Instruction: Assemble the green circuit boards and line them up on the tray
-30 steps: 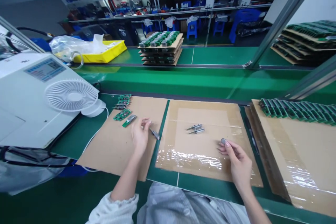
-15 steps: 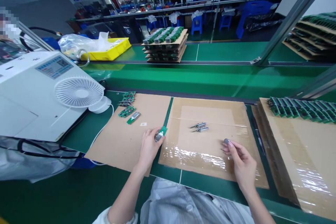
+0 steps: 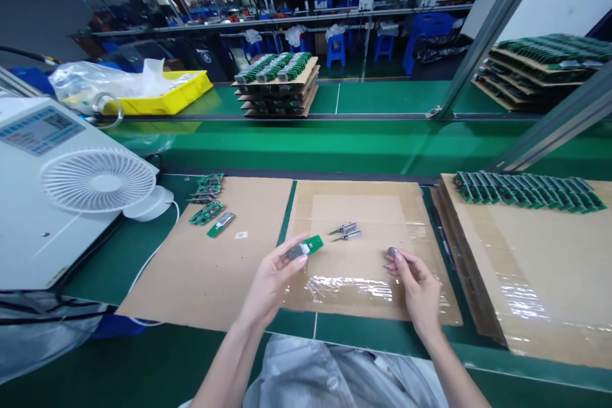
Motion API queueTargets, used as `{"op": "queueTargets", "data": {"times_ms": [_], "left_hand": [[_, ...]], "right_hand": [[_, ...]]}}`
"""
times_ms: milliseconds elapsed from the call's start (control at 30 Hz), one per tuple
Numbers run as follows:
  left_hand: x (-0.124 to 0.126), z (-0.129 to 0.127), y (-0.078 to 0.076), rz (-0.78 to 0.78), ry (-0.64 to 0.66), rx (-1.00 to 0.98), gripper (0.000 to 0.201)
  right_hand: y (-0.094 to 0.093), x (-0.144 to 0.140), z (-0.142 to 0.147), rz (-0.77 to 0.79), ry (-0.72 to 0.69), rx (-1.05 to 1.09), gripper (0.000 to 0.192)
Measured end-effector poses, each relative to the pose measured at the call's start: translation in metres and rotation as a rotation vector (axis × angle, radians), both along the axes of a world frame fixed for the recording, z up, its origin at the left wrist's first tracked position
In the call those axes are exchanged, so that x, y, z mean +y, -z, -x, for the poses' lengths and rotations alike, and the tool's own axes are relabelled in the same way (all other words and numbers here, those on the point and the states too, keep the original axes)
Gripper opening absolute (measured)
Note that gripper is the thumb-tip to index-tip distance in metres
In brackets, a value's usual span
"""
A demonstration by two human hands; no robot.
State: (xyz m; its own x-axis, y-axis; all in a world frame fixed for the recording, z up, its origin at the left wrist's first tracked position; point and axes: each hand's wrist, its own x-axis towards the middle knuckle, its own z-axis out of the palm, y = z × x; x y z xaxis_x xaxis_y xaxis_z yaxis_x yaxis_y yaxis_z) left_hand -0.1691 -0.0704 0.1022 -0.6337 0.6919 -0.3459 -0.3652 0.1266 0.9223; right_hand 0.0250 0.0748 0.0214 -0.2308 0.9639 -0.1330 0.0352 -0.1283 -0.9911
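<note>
Above the taped cardboard sheet [image 3: 421,204] at the middle of the green workbench [image 3: 143,248], the left hand [image 3: 272,277] pinches a small green circuit board [image 3: 306,247] by its metal-capped end between thumb and fingertips, the green end pointing away to the right. The board is lifted off the surface, over the near left part of that sheet. The right hand [image 3: 417,282] hovers over the same sheet, well apart from the left, with a small round silvery part [image 3: 391,252] gripped at its fingertips; what the part is cannot be told. Between the two hands, a little farther back, two slim metal pieces [image 3: 345,231] lie side by side on the tape.

To the left, on a bare cardboard sheet [image 3: 201,280], a few more green boards [image 3: 210,201] lie in a loose cluster near its far corner, close to a white desk fan [image 3: 98,182] that stands against a white machine [image 3: 29,223]. At the right, a long row of green boards [image 3: 526,190] lines the far edge of another cardboard stack [image 3: 549,280]. Beyond the conveyor belt [image 3: 306,143] sit a yellow tray [image 3: 176,92] with clear plastic bags and a pile of cardboard layers loaded with boards [image 3: 277,83].
</note>
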Motion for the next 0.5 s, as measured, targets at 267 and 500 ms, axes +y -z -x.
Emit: {"op": "queueTargets", "data": {"times_ms": [267, 500], "left_hand": [[0.019, -0.043, -0.002, -0.16, -0.052, -0.51, 0.031], [0.024, -0.053, -0.01, -0.139, 0.127, -0.238, 0.034]], "right_hand": [[-0.038, -0.009, 0.008, 0.026, 0.008, 0.111, 0.026], [-0.083, -0.033, 0.003, -0.118, -0.268, 0.157, 0.013]]}}
